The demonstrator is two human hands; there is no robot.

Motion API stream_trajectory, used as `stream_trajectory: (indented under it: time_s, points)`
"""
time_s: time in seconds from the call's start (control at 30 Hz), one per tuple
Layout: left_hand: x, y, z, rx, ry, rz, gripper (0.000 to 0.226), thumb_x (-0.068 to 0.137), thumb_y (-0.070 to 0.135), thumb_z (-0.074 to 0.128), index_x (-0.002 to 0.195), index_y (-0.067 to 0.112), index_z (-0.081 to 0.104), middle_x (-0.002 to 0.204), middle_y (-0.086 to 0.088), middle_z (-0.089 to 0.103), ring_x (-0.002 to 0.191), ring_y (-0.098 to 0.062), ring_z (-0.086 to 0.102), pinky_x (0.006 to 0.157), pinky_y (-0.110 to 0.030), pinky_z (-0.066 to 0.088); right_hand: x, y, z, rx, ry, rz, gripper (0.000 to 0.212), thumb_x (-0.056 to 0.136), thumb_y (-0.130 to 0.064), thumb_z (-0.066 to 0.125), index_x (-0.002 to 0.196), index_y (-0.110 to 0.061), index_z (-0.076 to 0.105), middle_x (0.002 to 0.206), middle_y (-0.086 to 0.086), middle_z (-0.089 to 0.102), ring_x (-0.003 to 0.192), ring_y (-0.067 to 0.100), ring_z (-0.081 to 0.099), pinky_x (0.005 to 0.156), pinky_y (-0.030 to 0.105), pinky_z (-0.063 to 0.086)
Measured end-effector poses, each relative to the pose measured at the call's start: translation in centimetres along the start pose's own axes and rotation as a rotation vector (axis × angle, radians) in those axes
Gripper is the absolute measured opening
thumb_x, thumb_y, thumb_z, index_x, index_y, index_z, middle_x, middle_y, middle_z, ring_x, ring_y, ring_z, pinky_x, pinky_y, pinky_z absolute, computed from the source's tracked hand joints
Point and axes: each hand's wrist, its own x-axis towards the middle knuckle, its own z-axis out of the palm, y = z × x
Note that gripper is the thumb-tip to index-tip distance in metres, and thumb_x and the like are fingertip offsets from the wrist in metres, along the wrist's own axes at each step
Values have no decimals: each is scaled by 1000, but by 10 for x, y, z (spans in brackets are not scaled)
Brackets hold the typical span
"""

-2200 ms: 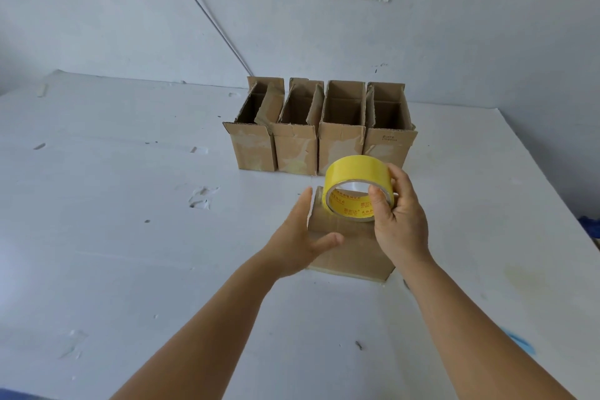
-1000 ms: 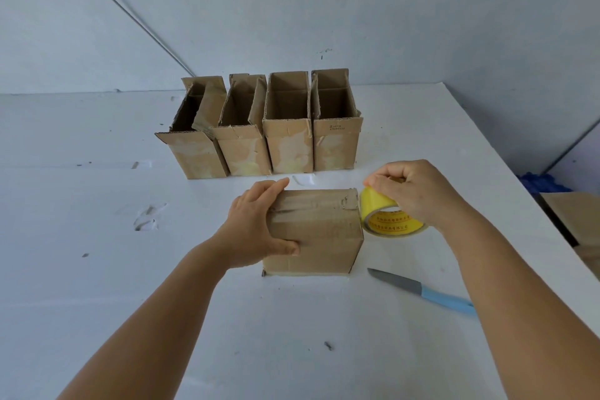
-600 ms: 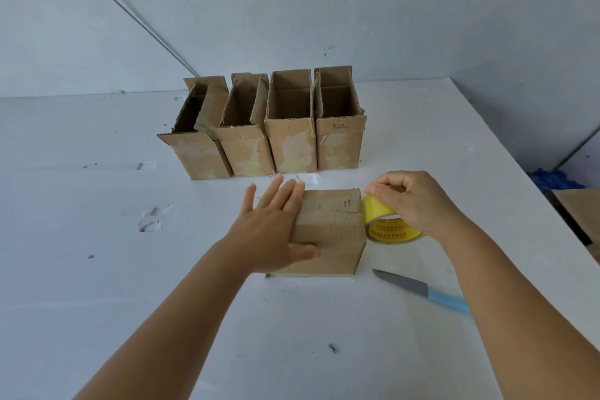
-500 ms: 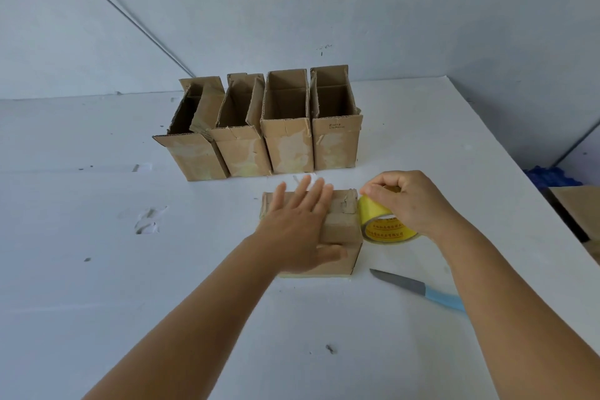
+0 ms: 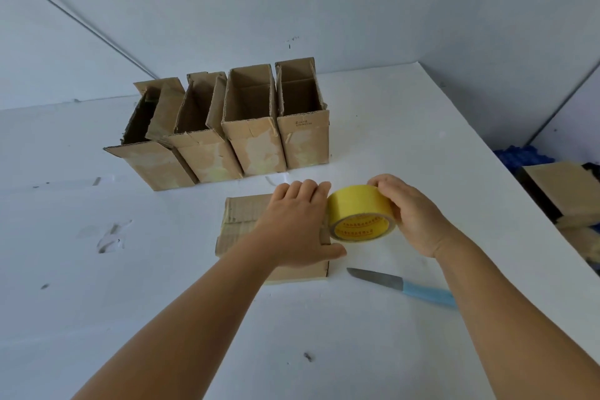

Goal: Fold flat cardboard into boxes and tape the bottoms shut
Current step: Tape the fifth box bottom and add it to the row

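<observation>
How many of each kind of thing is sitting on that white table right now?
Open cardboard boxes standing in a row: 4
Cardboard box under the left hand: 1
Yellow tape roll, held by the right hand: 1
Blue-handled knife: 1
Total: 7

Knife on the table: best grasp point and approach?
Grip the knife by its blue handle, coming from above. It lies flat on the table, blade toward the box, handle end near the right forearm, clear of other things.
</observation>
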Motion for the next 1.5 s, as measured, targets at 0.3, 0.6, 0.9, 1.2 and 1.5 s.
stream_trajectory:
  time_s: [0.3,0.6,0.9,1.2,1.5]
  points:
    - [-1,2,0,-10,-26,-9,101,76,72,51,149,16,10,141,0,30,130,-20,28,112,-34,13,6,11,-13,-482,-4,17,11,87,-30,60,77,-28,66,64,-10,58,59,11,50,63,28,41]
    - [5,0,-5,-182,-83,-68,80,85,71,16,142,17,30,137,-2,39,128,-19,33,109,-35,19,12,3,-7,-737,28,12,11,87,-37,56,82,-30,63,85,-10,58,77,12,54,63,28,39]
    - [52,1,-37,-256,-500,46,65,88,18,56,143,33,26,140,13,42,128,-16,36,108,-40,32,1,0,-11,-633,30,24,9,89,-36,55,87,-32,62,86,-8,58,83,17,55,65,29,42]
    - [71,1,-53,-537,-764,103,71,84,-4,50,141,34,32,121,22,60,92,-12,58,99,-39,47,-6,-5,-15,-653,64,13,11,91,-36,53,95,-30,62,87,-8,56,84,16,54,61,24,38]
    - [69,-3,-44,-743,-681,22,61,92,-7,40,139,32,37,122,10,63,99,-14,59,107,-37,38,-20,12,-10,-611,111,15,62,90,-42,55,144,-24,31,141,-1,43,127,19,42,99,32,39]
